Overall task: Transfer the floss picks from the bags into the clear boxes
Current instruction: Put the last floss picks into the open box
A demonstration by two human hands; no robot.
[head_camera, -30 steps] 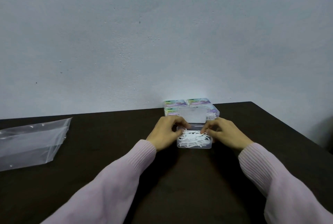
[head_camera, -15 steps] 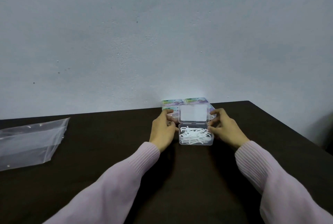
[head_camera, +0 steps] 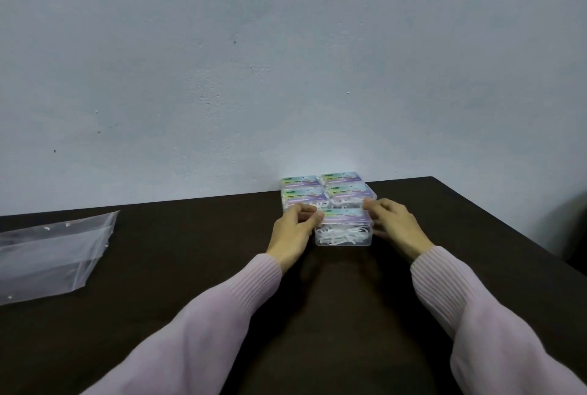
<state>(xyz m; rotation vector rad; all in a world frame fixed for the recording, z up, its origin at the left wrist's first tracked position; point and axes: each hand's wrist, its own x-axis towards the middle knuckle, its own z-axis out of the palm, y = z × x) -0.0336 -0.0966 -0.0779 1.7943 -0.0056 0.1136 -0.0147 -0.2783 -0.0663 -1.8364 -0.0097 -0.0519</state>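
Here, a dark table (head_camera: pixel 190 267) fills the lower half of the frame beneath a pale wall (head_camera: pixel 286 61). An empty plastic bag (head_camera: pixel 50 255) lies at the left edge. Right of centre, a clear box (head_camera: pixel 343 232) of white floss picks (head_camera: pixel 341 234) sits before four stacked boxes (head_camera: pixel 327 189) (labels unreadable). The left hand (head_camera: pixel 293 229) and right hand (head_camera: pixel 397 224) pinch its lid (head_camera: pixel 344 214) at either end, nearly closed.

Wall (head_camera: pixel 286 61): pale blue-grey, plain, with a few small dark specks.
Table (head_camera: pixel 178 267): dark brown, its far edge against the wall.
Light: dim and even.
Right edge: a dark shape (head_camera: pixel 576 229) beyond the table, perhaps shadow.
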